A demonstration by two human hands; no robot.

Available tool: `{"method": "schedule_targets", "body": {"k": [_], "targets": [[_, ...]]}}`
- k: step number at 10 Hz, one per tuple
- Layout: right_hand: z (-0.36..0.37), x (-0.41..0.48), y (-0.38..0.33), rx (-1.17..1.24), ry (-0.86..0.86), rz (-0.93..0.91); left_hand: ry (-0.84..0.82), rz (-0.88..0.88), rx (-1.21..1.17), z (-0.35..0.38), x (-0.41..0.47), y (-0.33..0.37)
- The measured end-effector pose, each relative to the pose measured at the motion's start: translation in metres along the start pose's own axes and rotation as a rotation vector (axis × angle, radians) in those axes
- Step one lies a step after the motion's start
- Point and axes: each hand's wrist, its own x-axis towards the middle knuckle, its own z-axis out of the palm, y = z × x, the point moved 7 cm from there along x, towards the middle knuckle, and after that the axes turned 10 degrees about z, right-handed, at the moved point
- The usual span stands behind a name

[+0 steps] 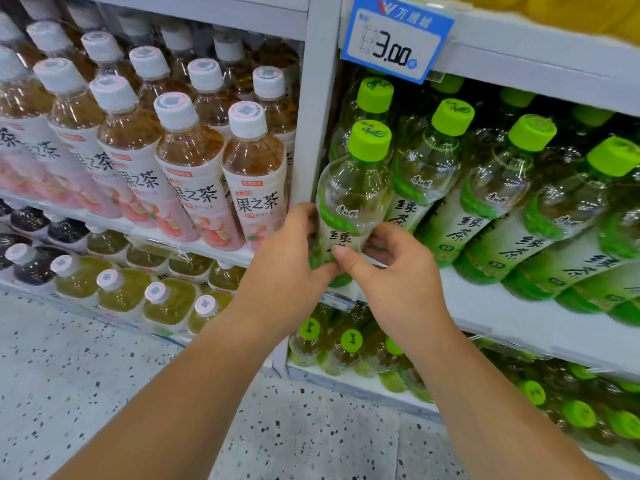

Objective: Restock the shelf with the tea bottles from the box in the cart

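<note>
Beside the white shelf upright (313,140), both hands, left hand (287,261) and right hand (398,275), grip a green tea bottle (353,192) at the nearly full row's front, so restocking looks well advanced; cart unseen.

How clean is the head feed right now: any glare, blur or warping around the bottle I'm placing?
Head view: even store light, no hard shadows. Small glare spots on the clear shoulder of the green tea bottle held by the left hand and right hand. Wide-angle warp tilts the shelf upright and leans the rows outward. The price tag reads smeared; far-right bottles soften.
</note>
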Motion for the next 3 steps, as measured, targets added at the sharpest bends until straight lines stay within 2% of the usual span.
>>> {"method": "schedule_targets", "body": {"k": [1,2,3], "targets": [[-0.002,-0.002,0.003,-0.032,0.002,0.039,-0.009,0.033,0.086,-0.002,-0.001,0.004],[-0.014,-0.011,0.005,-0.088,0.019,0.072,0.056,0.019,0.126,-0.011,-0.012,0.011],[-0.021,-0.019,0.003,-0.145,0.039,0.087,0.120,-0.041,0.041,-0.016,-0.019,0.017]]}}
